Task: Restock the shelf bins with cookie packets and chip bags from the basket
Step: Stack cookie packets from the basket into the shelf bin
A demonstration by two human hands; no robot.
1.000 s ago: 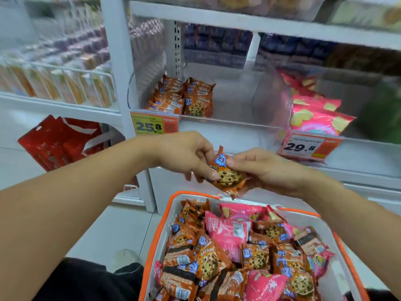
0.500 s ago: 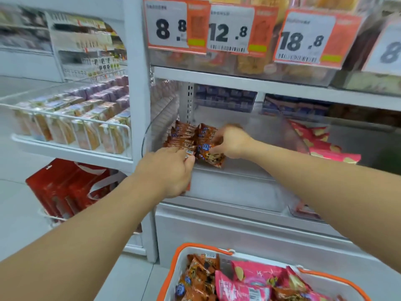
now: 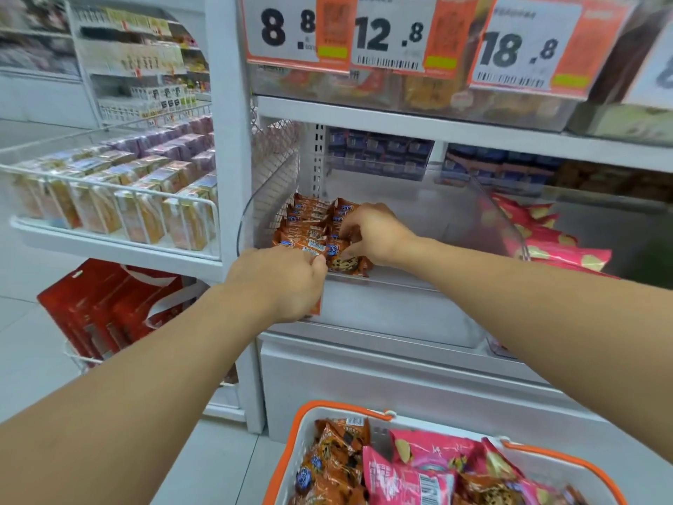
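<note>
White store shelving filled the view, with price tags (image 3: 397,34) hung on the upper shelf and a clear bin (image 3: 429,227) on the middle one. A second ago both hands met over the basket (image 3: 309,417) on one cookie packet; half a second ago the view had lifted and the right hand was already inside the bin with it. Now the right hand (image 3: 371,235) sat at the front of the cookie stack (image 3: 309,227), fingers curled and pinching the packet (image 3: 346,262) that lay at the bin's front edge, against the stack. The left hand (image 3: 280,282) had come up to the bin's front lip, fingertips together and touching a front packet; whether they gripped it could not be told. So one packet had gone from basket to bin and looked nearly seated, probably being squared up with the rows. Release had not happened yet. Chip bags (image 3: 546,242) lay in the next bin to the right, untouched. The basket below held many more cookie packets and pink chip bags, so the restock looked far from finished. Red boxes (image 3: 105,315) stood low on the left.
</note>
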